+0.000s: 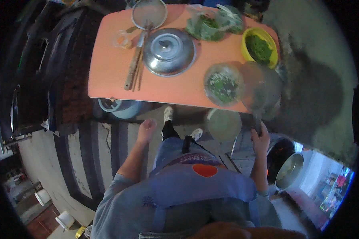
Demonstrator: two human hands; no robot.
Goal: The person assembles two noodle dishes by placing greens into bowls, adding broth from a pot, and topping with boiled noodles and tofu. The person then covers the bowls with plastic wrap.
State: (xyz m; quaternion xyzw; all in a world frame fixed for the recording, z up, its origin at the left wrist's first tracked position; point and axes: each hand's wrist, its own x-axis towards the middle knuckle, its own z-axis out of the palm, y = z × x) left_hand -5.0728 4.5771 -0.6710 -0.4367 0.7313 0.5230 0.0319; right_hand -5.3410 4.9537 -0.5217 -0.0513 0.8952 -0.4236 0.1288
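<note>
My right hand (260,138) is closed on the dark handle of a round strainer or pan (255,89), blurred, at the right end of the pink table. Just left of it lies a bowl of chopped greens with white bits (223,85). My left hand (148,127) hangs before the table's front edge, fingers curled, with nothing visible in it. A domed metal lid (169,61) rests at the table's middle. Left of the lid lie a long-handled utensil (131,71) and wooden chopsticks (139,74). Greens fill a yellow basin (276,49) at the back right.
The pink tabletop (107,74) also bears a round mesh strainer (149,13) and bagged greens (209,28). A light blue bucket (127,110) sits under the front edge. A pale round container (224,125) stands between table and me. To my right are a stove (279,152) and metal pot (290,171).
</note>
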